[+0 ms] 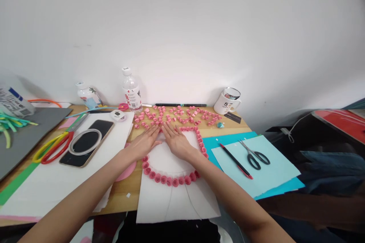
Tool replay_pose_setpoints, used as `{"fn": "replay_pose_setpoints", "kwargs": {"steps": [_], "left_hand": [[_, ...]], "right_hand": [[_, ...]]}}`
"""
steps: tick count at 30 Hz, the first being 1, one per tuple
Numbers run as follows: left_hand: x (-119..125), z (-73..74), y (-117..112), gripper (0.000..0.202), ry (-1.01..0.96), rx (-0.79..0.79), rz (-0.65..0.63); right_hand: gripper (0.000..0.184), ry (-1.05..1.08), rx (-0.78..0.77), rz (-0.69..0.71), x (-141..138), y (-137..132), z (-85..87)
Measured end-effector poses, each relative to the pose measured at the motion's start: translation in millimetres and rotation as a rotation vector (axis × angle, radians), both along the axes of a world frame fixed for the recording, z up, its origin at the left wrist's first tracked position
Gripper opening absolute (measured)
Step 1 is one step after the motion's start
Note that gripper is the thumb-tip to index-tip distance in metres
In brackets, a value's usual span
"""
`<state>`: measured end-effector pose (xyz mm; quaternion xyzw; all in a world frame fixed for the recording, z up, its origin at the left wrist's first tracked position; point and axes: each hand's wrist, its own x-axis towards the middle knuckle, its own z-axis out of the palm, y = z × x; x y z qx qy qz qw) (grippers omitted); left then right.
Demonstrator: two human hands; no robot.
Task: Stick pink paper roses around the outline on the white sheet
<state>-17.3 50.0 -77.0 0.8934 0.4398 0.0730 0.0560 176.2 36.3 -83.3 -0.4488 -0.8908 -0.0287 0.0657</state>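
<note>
My left hand (144, 142) and my right hand (176, 141) lie flat, fingers stretched out, side by side on a white paper sheet (176, 201). The fingertips reach toward a pile of small pink paper roses (176, 115) at the back of the wooden table. A ring of the same pink roses (168, 178) curves along a pencilled outline on the sheet, below and beside both hands. Neither hand holds anything.
Left: a phone (87, 142) with a ring on it, red and yellow loops (53, 148), a pink disc (127, 171). Back: two bottles (131, 90), a white mug (228, 101). Right: black scissors (255, 155) and a red-and-black pencil (235, 160) on light blue paper (270, 171).
</note>
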Motion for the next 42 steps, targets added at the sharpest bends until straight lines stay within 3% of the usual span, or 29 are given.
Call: {"fn": "replay_pose_setpoints", "kwargs": {"steps": [5,13,17,25,31,37,42], "left_hand": [[8.0,1.7,-1.5,0.056,0.036,0.047,-0.026],[24.5,-4.9,-4.8,0.055,0.14,0.147,0.036],[27.5,-7.5,-5.0,0.055,0.157,0.134,0.061],[23.7,6.0,-5.2,0.062,0.083,0.091,0.071],[22.9,5.4,-7.1,0.062,0.069,0.022,0.098],[10.4,31.3,-14.9,0.047,-0.058,0.134,0.172],[4.7,59.6,-21.8,0.028,-0.165,0.134,0.291]], "right_hand": [[0.048,-0.006,0.018,-0.016,13.7,-6.3,-1.3],[0.047,-0.062,0.013,0.02,11.5,-3.7,-6.4],[0.048,-0.063,-0.011,0.019,11.9,-5.1,-5.7],[0.05,0.004,0.023,0.018,10.6,-0.7,-2.2],[0.048,-0.008,-0.015,0.036,1.5,5.1,0.2],[0.049,0.14,0.019,0.026,9.4,-8.6,18.6],[0.033,0.446,0.109,0.007,39.3,-54.9,40.8]]}}
